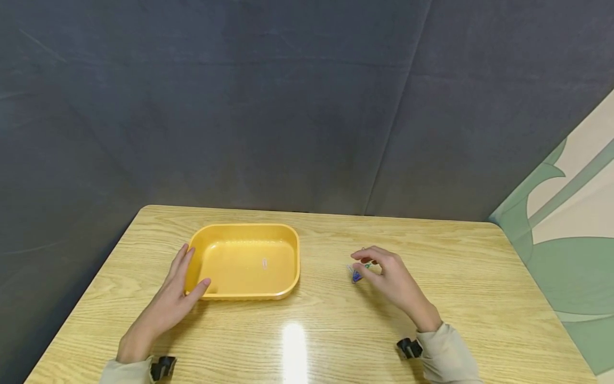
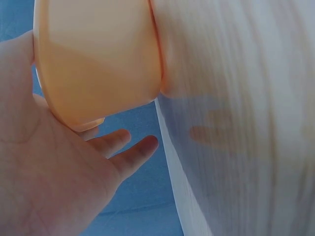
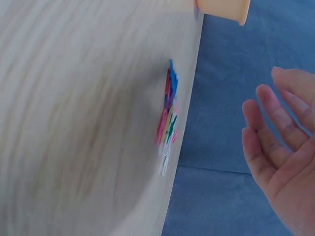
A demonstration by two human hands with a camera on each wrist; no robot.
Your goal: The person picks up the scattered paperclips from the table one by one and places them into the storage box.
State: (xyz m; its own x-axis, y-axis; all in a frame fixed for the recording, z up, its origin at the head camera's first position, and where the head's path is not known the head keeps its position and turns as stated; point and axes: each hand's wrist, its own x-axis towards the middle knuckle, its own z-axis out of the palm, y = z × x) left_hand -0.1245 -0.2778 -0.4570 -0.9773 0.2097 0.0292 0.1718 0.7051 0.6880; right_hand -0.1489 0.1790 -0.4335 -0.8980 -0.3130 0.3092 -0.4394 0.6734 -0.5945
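My left hand (image 1: 168, 304) holds the near left corner of a yellow plastic tray (image 1: 292, 290), its thumb over the rim and its fingers along the left side. In the left wrist view, two fingers stand off the tray wall (image 2: 98, 59). My right hand (image 1: 390, 274) hovers above a small pile of coloured paper clips (image 1: 356, 276), fingers loosely bent. Nothing shows between those fingers in the right wrist view, where the pile lies on the table apart from the hand. One pale paper clip (image 1: 264, 263) seems to lie on the tray's floor.
A light wood-grain table (image 1: 331, 320) carries the tray and the pile. Behind its far edge hangs a dark grey-blue cloth (image 1: 288, 117). A green and cream patterned surface (image 1: 575, 266) borders the right side.
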